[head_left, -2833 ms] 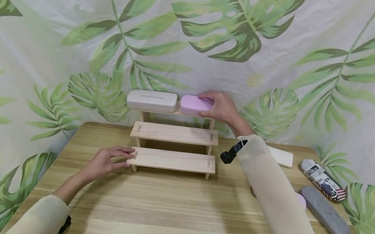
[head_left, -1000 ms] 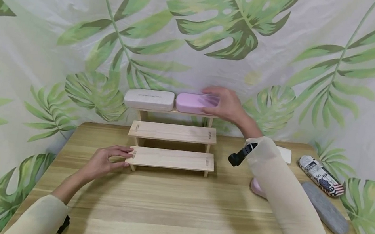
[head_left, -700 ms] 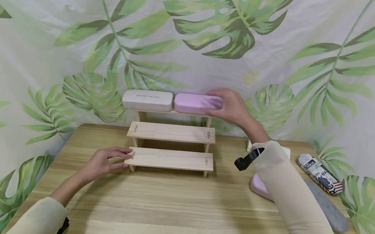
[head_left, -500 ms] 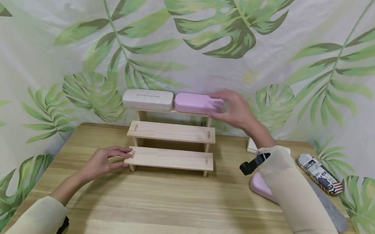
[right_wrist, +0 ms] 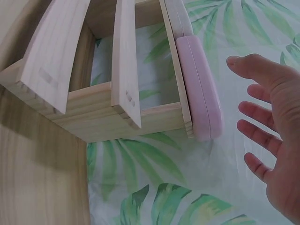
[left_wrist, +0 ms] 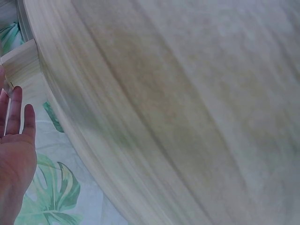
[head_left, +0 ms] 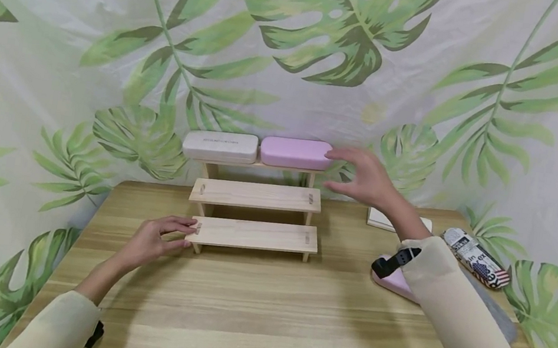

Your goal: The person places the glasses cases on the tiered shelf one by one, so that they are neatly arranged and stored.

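Observation:
A three-tier wooden display rack stands on the table against the wall cloth. On its top tier a white glasses case and a pink glasses case lie side by side, ends nearly meeting. My left hand pinches the left end of the lowest tier between fingers and thumb. To the right of the pink case is my right hand, thumb and fingers spread and holding nothing. The right wrist view shows a gap between that hand and the pink case.
On the right side of the table lie a second pink case, a grey case partly behind the right sleeve, a printed case and a white flat box. The leaf-patterned cloth rises close behind the rack.
The pink case was slid slightly right along the top tier, apart from the white one. My right hand has let go of it and drawn back right. The left hand stays at the rack.

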Tool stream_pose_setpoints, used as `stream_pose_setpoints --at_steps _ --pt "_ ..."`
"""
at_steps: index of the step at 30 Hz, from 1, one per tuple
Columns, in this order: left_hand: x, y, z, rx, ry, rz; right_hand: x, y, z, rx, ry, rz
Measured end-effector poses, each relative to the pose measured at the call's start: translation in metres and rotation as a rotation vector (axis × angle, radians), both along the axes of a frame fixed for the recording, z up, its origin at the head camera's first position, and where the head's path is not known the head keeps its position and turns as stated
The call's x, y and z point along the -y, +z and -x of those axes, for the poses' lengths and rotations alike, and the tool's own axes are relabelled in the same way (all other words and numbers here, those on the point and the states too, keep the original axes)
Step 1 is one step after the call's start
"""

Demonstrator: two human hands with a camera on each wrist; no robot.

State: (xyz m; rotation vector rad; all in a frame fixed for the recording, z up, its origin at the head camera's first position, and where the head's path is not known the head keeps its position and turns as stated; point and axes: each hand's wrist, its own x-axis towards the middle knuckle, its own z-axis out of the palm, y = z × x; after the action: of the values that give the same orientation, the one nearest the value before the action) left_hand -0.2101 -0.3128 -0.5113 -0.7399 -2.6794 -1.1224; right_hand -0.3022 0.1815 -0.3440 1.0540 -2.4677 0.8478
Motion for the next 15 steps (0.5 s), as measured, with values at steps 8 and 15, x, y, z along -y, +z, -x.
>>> stream_pose_setpoints --at_steps 8,15 --pt "0.001 0.001 -0.001 0.009 0.007 0.0 -0.009 -0.011 -0.008 -0.012 0.029 0.046" --pt "0.0 0.001 -0.001 -0.001 -0.003 -0.002 -0.019 -0.021 -0.02 0.0 0.02 0.026"
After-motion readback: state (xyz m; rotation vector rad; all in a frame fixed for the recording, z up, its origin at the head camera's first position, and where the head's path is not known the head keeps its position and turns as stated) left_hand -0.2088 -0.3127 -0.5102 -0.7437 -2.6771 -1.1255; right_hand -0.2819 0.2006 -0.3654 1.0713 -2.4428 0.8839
